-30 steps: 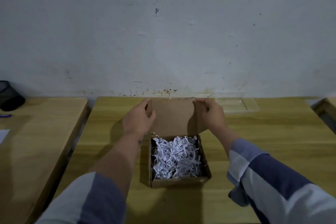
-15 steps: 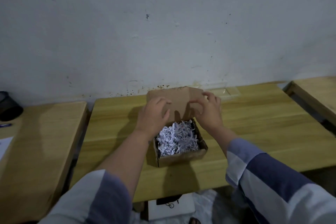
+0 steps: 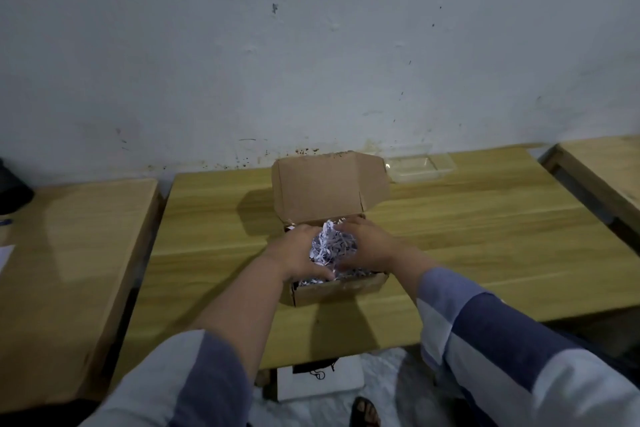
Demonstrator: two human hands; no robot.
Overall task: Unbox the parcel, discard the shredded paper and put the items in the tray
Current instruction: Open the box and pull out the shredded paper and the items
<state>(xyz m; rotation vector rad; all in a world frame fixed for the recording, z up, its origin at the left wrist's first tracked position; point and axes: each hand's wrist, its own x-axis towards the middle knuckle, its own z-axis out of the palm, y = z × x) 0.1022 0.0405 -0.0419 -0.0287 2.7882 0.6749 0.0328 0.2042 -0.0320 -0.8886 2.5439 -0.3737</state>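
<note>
A small brown cardboard box (image 3: 341,289) sits on the wooden table (image 3: 467,236), its lid (image 3: 325,184) standing open toward the wall. White shredded paper (image 3: 330,244) fills the box. My left hand (image 3: 299,251) and my right hand (image 3: 369,246) are inside the box on either side of a bunch of the paper, pressing it together between them. Whatever lies under the paper is hidden. A clear plastic tray (image 3: 419,166) rests at the back of the table by the wall, right of the lid.
A second wooden table (image 3: 69,253) stands to the left with a dark container (image 3: 14,189) at its far edge. Another table (image 3: 602,166) is at the right. On the floor below the table's front edge lies a white bag (image 3: 320,381).
Both hands left the lid, which now stands open by itself, and dropped into the box to gather shredded paper. The camera has tilted down and back.
</note>
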